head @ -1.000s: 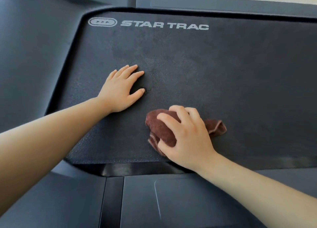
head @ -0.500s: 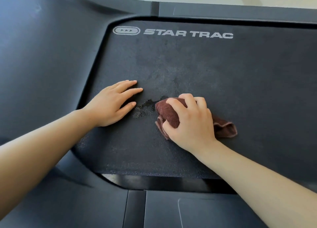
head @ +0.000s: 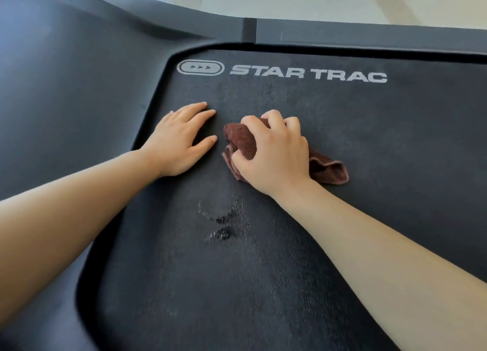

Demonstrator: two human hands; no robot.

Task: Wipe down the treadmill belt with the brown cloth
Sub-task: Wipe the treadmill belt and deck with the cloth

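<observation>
The right hand (head: 274, 153) curls over the bunched brown cloth (head: 241, 142), which lies on the treadmill belt (head: 369, 145), its long axis running left to right (loose end trailing right). Just beside it, the left hand (head: 179, 142) presses flat, fingers straight.

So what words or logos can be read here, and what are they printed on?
"STAR TRAC": white capitals on the dark textured treadmill belt.
White rounded badge left of the words: three arrowheads, no letters.
Brown terry cloth: no text on it. Nothing else is readable.
</observation>
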